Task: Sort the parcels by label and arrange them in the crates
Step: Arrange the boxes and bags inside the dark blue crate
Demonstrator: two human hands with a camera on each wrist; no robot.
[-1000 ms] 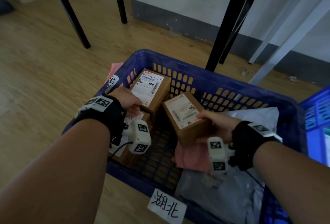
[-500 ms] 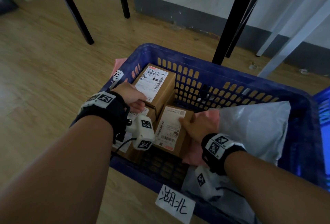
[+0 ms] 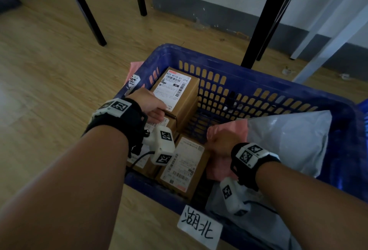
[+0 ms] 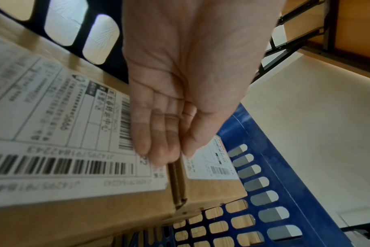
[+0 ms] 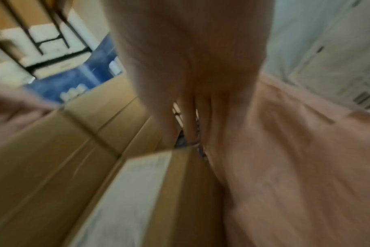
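**Blue crate, both hands inside**

Blue slotted plastic crate (image 3: 268, 88) on wood floor; handwritten paper tag (image 3: 199, 228) on near rim. Inside: far cardboard box (image 3: 185, 98) w/ white barcode label, near cardboard box (image 3: 185, 170) label-up, pink mailer (image 3: 229, 128), grey poly bag (image 3: 288, 140) at R. Black table leg (image 3: 264, 16) behind crate. L hand (image 3: 149, 104): grip loose, fingers straight, tips at seam between far box and a lower box. R hand (image 3: 221, 144): between near box and pink mailer; wrist view blurred, grip state cannot tell.

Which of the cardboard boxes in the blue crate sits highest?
The box with the barcode label reading N118, at the crate's far left corner. It rests on another box, while the near box lies lower.
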